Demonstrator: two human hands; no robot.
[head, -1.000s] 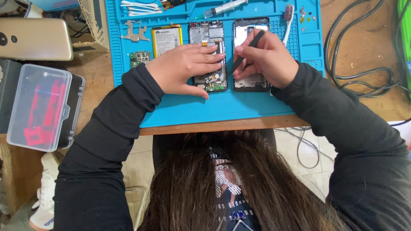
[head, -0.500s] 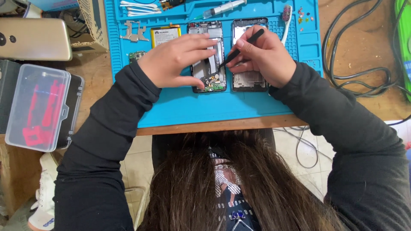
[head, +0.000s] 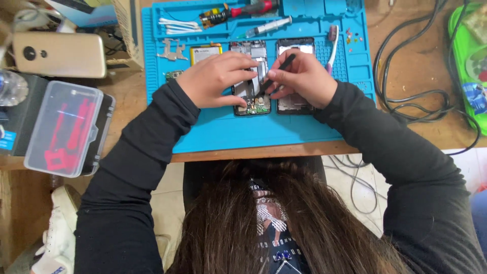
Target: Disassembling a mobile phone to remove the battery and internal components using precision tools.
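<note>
Opened black phone (head: 252,81) lay mid-mat; my left hand (head: 215,78) pinned it flat while my right hand (head: 299,76) pinched a thin black spudger (head: 276,73), prying inside; gentler leverage seemed needed next.

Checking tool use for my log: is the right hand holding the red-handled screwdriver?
No, the right hand holds a thin black tool over the opened phone, while the red-handled screwdriver lies at the mat's top.

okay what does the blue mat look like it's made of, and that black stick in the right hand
The blue mat looks like matte silicone or rubber: no glare, moulded trays along its top. The black stick in the right hand looks like matte plastic, though coated metal is possible.
</note>
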